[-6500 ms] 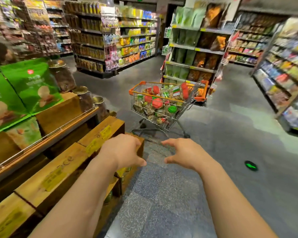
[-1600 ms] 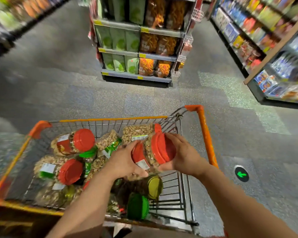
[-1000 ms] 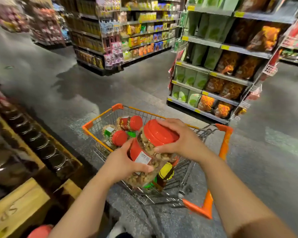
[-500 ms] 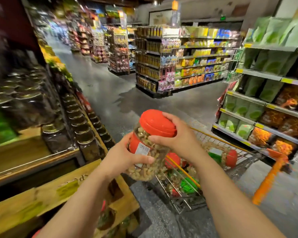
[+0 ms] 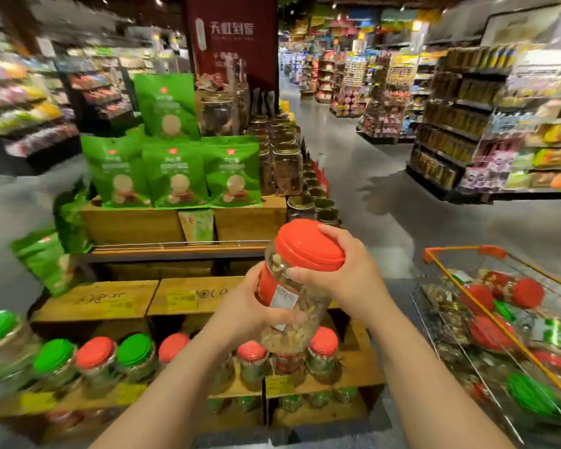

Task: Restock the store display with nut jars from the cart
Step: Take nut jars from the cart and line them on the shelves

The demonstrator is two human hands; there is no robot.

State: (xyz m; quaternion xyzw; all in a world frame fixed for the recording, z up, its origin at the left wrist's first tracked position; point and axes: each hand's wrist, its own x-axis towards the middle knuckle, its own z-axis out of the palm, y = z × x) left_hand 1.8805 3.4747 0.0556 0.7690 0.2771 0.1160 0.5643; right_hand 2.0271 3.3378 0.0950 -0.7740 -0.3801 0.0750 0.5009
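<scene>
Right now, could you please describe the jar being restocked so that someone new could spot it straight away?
Find the wooden display with green bags on top and a row of small jars along its low front shelf. In the air just above that row is a clear nut jar with a red lid. It alone is off the shelf, held by the left hand and right hand, and it looks bigger.

Nut jar [image 5: 292, 306]: clear glossy plastic; red lid [image 5: 308, 246] smooth plastic, ridged; paper label [image 5: 284, 298]. Display crates [image 5: 94, 299]: rough, matt wood with paper price tags. Snack bags [image 5: 175, 176]: glossy green film. Cart [image 5: 486, 306]: metal wire, orange plastic trim. Floor [image 5: 370, 189]: polished, speckled.
</scene>
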